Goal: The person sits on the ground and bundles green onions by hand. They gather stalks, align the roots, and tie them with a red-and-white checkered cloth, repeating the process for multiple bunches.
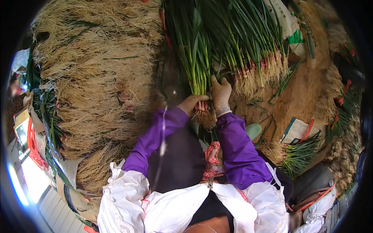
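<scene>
My left hand, in a pale glove, is closed around the lower stalks of a bunch of green garlic. The thumb lies across the front of the stems. Below it hang pinkish bulb ends and tangled brown roots; the long leaves point away from me. My right hand, gloved too, is up against the right side of this bunch with its fingers pointing forward. Whether those fingers grip any stalk is hidden. Just beyond it, to the right, lies a row of loose green garlic, its pale roots towards me.
A large stack of green garlic with roots outward rises at left. Tied bunches with red bands line the right edge. A small bunch and a printed sack piece lie at lower right on brown sheeting.
</scene>
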{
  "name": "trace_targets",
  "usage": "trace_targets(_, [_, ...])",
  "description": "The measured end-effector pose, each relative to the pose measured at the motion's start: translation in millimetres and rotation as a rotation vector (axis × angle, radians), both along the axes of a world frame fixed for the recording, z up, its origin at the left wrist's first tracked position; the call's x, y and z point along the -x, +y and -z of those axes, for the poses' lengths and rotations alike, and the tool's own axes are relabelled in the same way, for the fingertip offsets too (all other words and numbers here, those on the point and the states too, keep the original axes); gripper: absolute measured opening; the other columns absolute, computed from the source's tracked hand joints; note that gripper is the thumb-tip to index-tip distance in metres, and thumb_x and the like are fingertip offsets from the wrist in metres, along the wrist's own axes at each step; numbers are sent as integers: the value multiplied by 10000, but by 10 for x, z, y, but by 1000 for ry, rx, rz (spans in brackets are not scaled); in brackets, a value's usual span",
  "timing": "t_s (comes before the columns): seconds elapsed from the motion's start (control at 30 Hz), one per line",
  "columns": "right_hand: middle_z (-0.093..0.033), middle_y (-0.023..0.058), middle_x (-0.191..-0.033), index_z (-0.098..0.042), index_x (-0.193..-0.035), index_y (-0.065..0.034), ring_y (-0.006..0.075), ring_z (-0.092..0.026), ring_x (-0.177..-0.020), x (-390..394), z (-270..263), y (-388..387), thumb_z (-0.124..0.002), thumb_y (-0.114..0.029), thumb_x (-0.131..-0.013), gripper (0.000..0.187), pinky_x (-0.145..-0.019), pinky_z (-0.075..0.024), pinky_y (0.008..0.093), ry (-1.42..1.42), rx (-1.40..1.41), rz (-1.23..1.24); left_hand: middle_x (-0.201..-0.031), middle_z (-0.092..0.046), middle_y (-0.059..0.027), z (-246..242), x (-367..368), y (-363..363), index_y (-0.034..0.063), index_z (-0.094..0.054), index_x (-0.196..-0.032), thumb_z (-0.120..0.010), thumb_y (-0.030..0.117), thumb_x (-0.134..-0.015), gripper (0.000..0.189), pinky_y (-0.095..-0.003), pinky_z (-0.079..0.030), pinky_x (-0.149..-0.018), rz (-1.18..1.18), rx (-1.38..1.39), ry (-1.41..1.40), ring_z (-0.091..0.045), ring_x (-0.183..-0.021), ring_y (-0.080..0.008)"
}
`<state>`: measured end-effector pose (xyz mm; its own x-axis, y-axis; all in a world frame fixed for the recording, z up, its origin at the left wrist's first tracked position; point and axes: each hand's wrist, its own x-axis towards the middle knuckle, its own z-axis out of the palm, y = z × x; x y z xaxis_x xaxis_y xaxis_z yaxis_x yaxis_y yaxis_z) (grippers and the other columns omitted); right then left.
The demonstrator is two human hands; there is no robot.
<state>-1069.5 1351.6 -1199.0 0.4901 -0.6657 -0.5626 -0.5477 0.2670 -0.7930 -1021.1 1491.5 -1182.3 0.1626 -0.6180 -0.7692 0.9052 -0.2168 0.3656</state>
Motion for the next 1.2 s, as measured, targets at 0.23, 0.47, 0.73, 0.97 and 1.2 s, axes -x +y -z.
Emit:
trace_targets(0.23, [-487, -2, -654, -591, -942, -56, 134, -401, -506, -21, 576, -340, -495, -329, -1003, 295, -453, -345, 290, -336, -762, 263, -803, -639, -80, -6, 152, 44, 26, -630, -959, -603, 225, -889, 213, -311, -528, -627, -262, 309, 201, -613, -698, -172])
trace_targets(0.47, [-504, -36, -617, -617, -984, -61, 90, -454, -545, -16, 334, -436, -491, -352, -1012, 318, -514, -399, 259, -436, -1298, -284, -811, -622, -70, -202, 22, 75, 0, -612, -978, -620, 251, -871, 273, -309, -558, -637, -177, 409, 301, -606, -686, -167])
trace_targets(0.73, [-648, 114, -816, -635, -905, 33, 213, -582, -718, -50, 141, -90, -602, -370, -938, 406, -684, -485, 369, -51, -108, -200, -849, -659, -169, -16, 159, 169, -43, -626, -941, -622, 200, -880, 251, -393, -554, -798, -227, 235, 343, -653, -818, -291])
trace_targets(0.97, [-638, 194, -885, -538, -1062, 92, 310, -632, -789, -136, 168, 98, -514, -209, -960, 319, -704, -495, 413, -92, -326, 24, -830, -656, -160, 325, 244, 213, -27, -637, -854, -616, 206, -909, 241, -392, -538, -792, -68, 145, 276, -643, -785, -267])
trace_targets(1.2, [-602, 79, -801, -568, -992, -7, 173, -581, -663, -242, 376, -60, -412, -276, -986, 311, -627, -514, 327, -32, -800, 24, -743, -567, -35, 305, 232, 137, 62, -595, -923, -630, 217, -921, 159, -314, -474, -669, 49, 158, 243, -549, -675, -144])
